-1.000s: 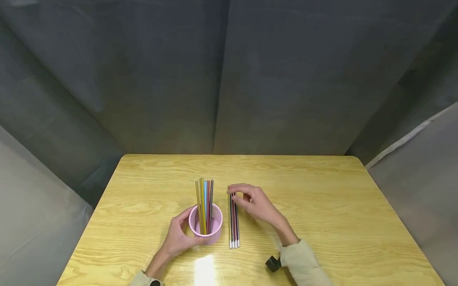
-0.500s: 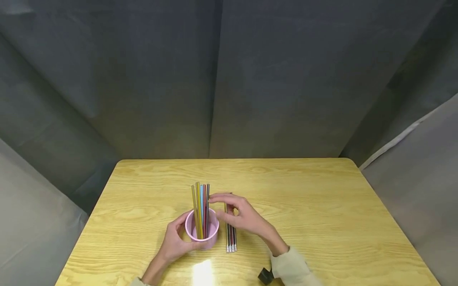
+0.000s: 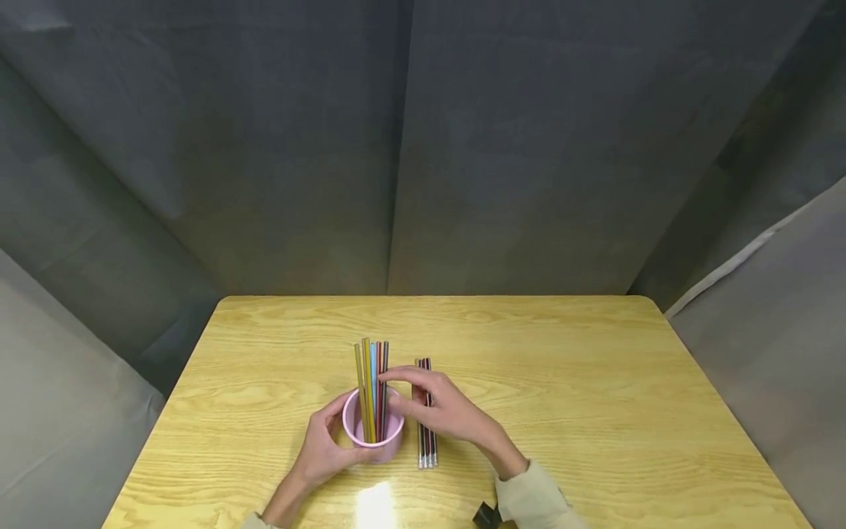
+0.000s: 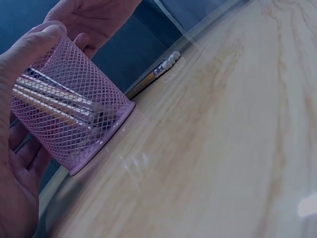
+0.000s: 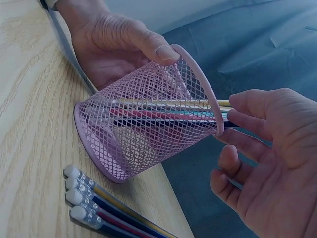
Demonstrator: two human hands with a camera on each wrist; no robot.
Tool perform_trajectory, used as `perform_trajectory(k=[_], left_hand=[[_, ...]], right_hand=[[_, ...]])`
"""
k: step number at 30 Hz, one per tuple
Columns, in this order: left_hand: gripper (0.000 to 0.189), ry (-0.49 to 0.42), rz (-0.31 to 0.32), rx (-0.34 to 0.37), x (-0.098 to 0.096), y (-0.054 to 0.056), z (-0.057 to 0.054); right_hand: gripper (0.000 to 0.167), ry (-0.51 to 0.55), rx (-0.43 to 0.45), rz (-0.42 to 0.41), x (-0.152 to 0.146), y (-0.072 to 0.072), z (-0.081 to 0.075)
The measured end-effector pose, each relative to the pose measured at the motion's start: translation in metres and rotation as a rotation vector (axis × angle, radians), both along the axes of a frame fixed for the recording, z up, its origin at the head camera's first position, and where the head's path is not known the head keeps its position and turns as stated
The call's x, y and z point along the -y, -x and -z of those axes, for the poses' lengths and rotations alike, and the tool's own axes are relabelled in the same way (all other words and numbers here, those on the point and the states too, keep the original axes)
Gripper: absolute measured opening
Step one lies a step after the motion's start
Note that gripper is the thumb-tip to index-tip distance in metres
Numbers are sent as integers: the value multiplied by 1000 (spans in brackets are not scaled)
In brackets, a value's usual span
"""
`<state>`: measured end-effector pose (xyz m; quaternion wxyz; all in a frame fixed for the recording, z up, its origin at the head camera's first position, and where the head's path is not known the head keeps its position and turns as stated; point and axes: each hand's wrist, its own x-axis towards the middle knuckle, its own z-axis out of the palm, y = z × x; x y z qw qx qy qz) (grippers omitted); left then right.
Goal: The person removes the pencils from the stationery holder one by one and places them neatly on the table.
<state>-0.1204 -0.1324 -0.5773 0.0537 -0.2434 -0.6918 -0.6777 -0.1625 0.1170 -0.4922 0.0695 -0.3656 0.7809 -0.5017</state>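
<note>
My left hand [image 3: 322,447] grips a pink mesh pencil cup [image 3: 385,450], thumb at the rim and fingers round its far side. The cup stands upright on the table and holds several pencils [image 3: 368,367], gold, blue, red and dark, leaning out of its top. At the cup's opening my right hand [image 3: 439,404] reaches in from the right, its index fingertip overlapping the dark and red pencils. In the right wrist view its thumb and index finger [image 5: 237,118] lie right beside the pencils above the rim, while the other fingers curl loosely.
Just right of the cup, a row of pencils [image 3: 427,444] lies side by side on the wooden table [image 3: 562,367], white erasers toward me. A dark curtain [image 3: 297,147] hangs behind the table's far edge. A black device [image 3: 487,516] sits at my right sleeve.
My right hand has moved left, from over the row of loose pencils to the pencils in the cup. The left hand has kept its grip on the cup. The view has shifted slightly.
</note>
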Motion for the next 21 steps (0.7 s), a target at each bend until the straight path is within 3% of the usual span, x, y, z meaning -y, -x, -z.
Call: perform_trajectory(k=[6, 9, 13, 16, 21], left_hand=[[91, 3, -5, 25, -2, 0, -1], [90, 2, -3, 27, -2, 1, 0], [90, -1, -2, 19, -3, 1, 0], [90, 1, -7, 22, -3, 2, -1], [90, 11, -14, 20, -3, 2, -1]], right_hand=[[36, -4, -24, 21, 0, -2, -4], [34, 3, -35, 22, 1, -7, -21], [34, -10, -42, 28, 1, -8, -25], [35, -27, -48, 41, -1, -2, -10], [34, -45, -58, 47, -2, -1, -10]])
